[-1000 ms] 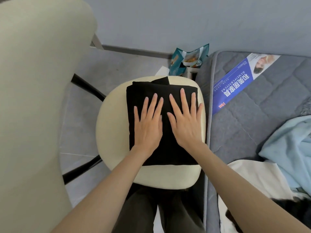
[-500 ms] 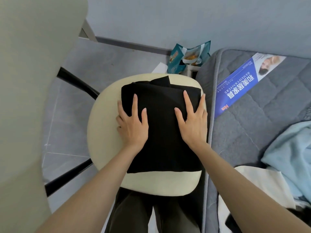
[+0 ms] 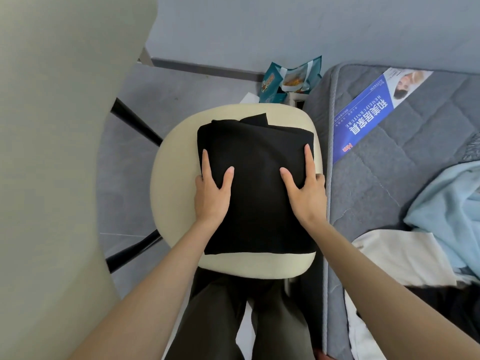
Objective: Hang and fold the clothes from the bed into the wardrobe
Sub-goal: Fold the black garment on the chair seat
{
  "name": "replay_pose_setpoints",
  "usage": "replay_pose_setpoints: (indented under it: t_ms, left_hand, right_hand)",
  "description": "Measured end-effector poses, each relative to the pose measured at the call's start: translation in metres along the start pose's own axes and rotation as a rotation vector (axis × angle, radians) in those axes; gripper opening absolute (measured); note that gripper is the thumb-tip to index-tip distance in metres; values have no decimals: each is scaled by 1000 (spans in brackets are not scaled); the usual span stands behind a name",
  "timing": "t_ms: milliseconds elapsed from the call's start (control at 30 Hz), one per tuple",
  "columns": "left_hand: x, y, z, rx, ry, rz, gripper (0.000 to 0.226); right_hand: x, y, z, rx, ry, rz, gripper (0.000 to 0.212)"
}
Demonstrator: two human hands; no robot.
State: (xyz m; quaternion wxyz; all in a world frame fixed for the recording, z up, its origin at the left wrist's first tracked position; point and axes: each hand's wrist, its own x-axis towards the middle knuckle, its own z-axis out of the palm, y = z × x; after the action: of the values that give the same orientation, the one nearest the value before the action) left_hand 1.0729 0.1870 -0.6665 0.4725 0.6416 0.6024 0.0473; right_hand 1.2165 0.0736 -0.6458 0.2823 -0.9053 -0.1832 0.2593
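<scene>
1. The folded black fabric garment (image 3: pixel 257 193) lies flat on the round cream padded chair seat (image 3: pixel 171 183), covering its middle.
2. The left hand (image 3: pixel 211 196) and right hand (image 3: pixel 305 196) grasp the bundle's two sides, thumbs and forefingers on top and other fingers over the edges, likely so the fold holds when lifted.
3. A light blue cloth (image 3: pixel 446 203) and a white garment (image 3: pixel 397 255) lie unfolded on the grey quilted bed (image 3: pixel 389 178).

light: soft, even, fairly bright | shadows: faint, diffuse under the chair seat (image 3: pixel 171 183) | exposure: black garment (image 3: pixel 255 188) nearly featureless, folds barely show | distortion: wide-angle bowing, mattress (image 3: pixel 389 190) edge curves | focus: centre sharp, pale chair back (image 3: pixel 52 178) at left soft
</scene>
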Motion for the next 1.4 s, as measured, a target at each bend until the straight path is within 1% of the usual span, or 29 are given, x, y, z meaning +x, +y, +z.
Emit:
replay_pose_setpoints:
  t_ms: [133,300,467,633,733,900,1067,1233,1400]
  left_hand:
    - [-28,2,-12,9,2,63,70]
    - [-75,17,-27,37,24,148,69]
    - [-138,24,-45,23,62,213,69]
    - [-220,20,-72,-10,3,304,76]
    - [-271,19,-92,-37,12,355,76]
    - [-358,16,-130,-125,91,389,75]
    - [-431,-3,-181,-175,219,374,74]
    - [-490,-42,-235,-182,361,292,75]
    - [-554,-97,-296,-209,507,212,75]
  right_hand:
    - [-35,4,-17,69,35,17,67]
    - [-82,1,-54,138,58,25,67]
    - [-134,0,-94,188,70,-39,67]
    - [-200,4,-136,186,38,-121,67]
    - [-240,4,-161,184,36,-184,67]
    - [-314,-9,-198,202,16,-286,67]
    - [-385,-39,-219,199,-77,-374,65]
    - [-455,-73,-211,190,-192,-501,65]
    - [-532,-102,-177,192,-332,-601,65]
